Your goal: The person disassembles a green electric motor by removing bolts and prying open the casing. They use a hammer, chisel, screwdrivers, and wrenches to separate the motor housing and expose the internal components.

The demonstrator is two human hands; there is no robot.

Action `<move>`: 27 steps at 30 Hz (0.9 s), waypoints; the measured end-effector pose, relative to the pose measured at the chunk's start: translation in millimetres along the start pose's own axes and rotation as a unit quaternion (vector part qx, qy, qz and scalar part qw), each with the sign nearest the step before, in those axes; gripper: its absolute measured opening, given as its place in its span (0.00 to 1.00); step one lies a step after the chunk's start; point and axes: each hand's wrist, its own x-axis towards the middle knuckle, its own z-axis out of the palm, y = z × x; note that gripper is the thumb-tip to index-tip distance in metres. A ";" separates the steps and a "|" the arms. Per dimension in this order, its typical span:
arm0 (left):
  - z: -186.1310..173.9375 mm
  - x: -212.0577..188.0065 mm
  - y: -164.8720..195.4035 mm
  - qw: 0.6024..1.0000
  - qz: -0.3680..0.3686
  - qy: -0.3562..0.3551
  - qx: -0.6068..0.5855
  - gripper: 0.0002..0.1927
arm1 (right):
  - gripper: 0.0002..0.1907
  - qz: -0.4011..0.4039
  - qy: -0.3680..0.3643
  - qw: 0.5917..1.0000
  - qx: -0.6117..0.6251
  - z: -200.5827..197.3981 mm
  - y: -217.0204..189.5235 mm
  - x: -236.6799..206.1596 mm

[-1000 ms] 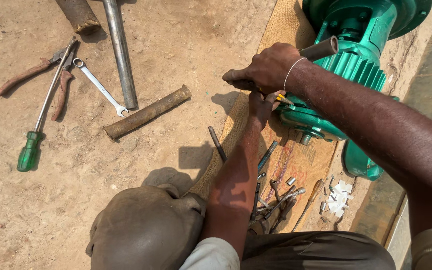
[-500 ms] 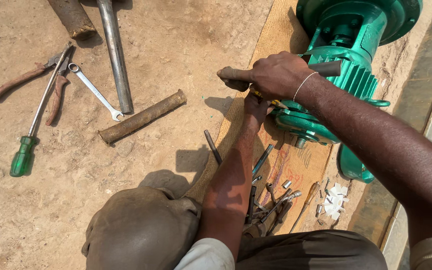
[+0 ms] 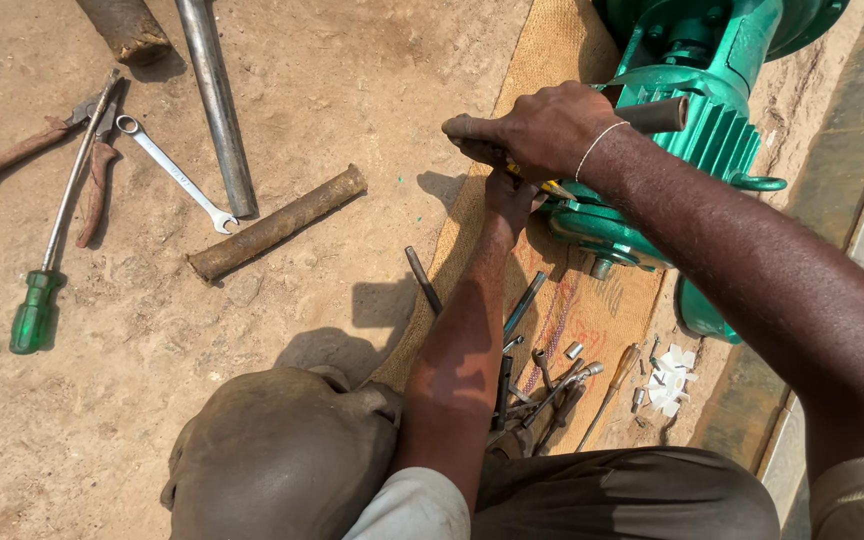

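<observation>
My right hand (image 3: 544, 128) is shut on a grey metal rod (image 3: 660, 115) held level across the near side of a green finned motor (image 3: 697, 150). Just below it, my left hand (image 3: 510, 196) grips a yellow-handled tool (image 3: 555, 187) whose tip presses against the motor's lower housing. Most of that tool is hidden by both hands. The motor rests on a burlap sack (image 3: 552, 60).
On the dirt at left lie a green-handled screwdriver (image 3: 32, 312), pliers (image 3: 52, 150), a spanner (image 3: 172, 172), a steel pipe (image 3: 217, 110) and a rusty rod (image 3: 277, 222). Loose bolts and small tools (image 3: 542, 385) lie on the sack by my knee (image 3: 282, 460).
Both hands stay at the motor with the same grips. The rod hand has shifted only slightly, and the view has drifted a little.
</observation>
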 end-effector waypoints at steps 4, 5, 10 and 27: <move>-4.4 3.7 -4.1 0.999 0.038 -0.008 -0.025 0.29 | 0.40 0.032 0.027 0.997 0.068 5.5 2.2 -2.6; -4.9 4.3 -4.7 0.999 0.049 -0.014 -0.014 0.31 | 0.40 0.034 0.018 0.998 0.047 6.4 3.2 -2.8; -8.4 8.4 -7.0 0.998 0.045 0.004 0.039 0.28 | 0.41 0.051 0.051 0.983 0.170 22.6 12.9 -27.0; -7.6 -0.9 -6.3 0.979 0.056 -0.025 0.193 0.28 | 0.53 -0.006 -0.238 0.883 0.404 368.3 -87.5 -186.9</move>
